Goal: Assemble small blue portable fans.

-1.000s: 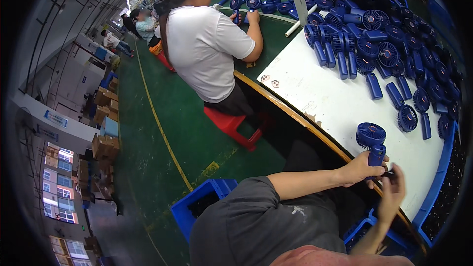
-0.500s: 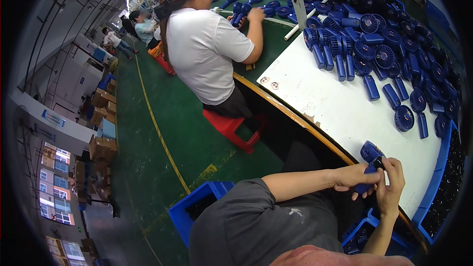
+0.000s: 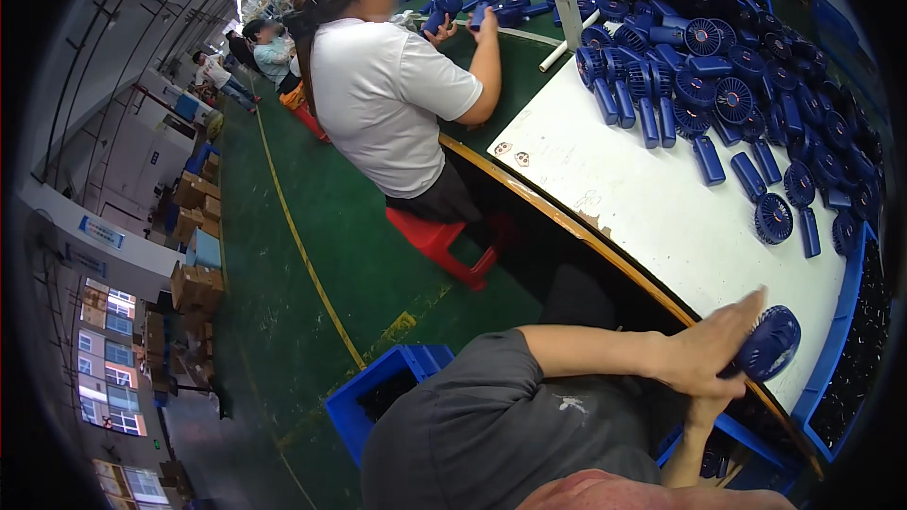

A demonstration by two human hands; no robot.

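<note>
A dark blue handheld fan (image 3: 770, 344) is tilted at the near edge of the white table, its round head pointing right and its handle hidden by my hands. My left hand (image 3: 707, 348) lies across the near side of the fan, fingers stretched out along its head. Below it, my right hand (image 3: 704, 406) is closed around what appears to be the fan's handle, mostly covered by my left hand. Many similar blue fans (image 3: 713, 94) lie heaped on the far side of the table.
The white table (image 3: 605, 179) has a worn wooden edge. A blue tray (image 3: 850, 321) of small dark parts stands at right. Blue bins (image 3: 411, 359) sit below. A co-worker (image 3: 397, 104) on a red stool (image 3: 439, 246) holds fans at the adjoining green table.
The fan between my hands has turned, its head now to the right. My left hand has straightened its fingers, and my right has moved beneath it. The co-worker's hands have moved apart.
</note>
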